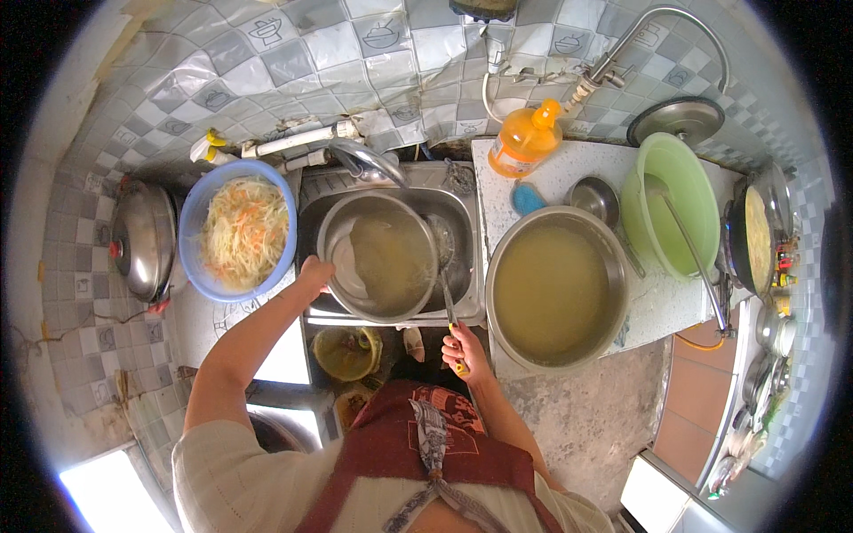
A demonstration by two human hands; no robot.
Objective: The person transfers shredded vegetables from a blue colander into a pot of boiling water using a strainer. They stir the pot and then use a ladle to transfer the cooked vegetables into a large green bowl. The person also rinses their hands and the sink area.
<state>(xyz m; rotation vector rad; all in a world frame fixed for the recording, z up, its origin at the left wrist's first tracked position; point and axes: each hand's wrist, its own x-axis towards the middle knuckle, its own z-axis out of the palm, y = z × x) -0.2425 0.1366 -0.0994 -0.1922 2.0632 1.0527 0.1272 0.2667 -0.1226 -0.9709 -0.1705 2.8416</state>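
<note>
My left hand (pixel 316 275) grips the left rim of a round metal bowl (pixel 393 263), which is tilted over the steel sink (pixel 476 266) and holds cloudy yellowish liquid. In my right hand (pixel 464 355) is the handle of a metal skimmer (pixel 448 290); its head lies against the bowl's right side, partly hidden. Right of the sink, a large metal basin (pixel 492 293) contains more cloudy yellowish liquid. A blue plastic basin (pixel 291 256) of shredded cabbage and carrot (pixel 243 230) stands to the left.
An orange pump bottle (pixel 525 141), a blue sponge (pixel 527 198), a metal ladle (pixel 595 200) and a green plastic basin (pixel 693 220) stand on the right counter. The faucet (pixel 370 162) overhangs the sink's back. Below is a yellowish bucket (pixel 376 353); a lidded pot (pixel 142 240) stands far left.
</note>
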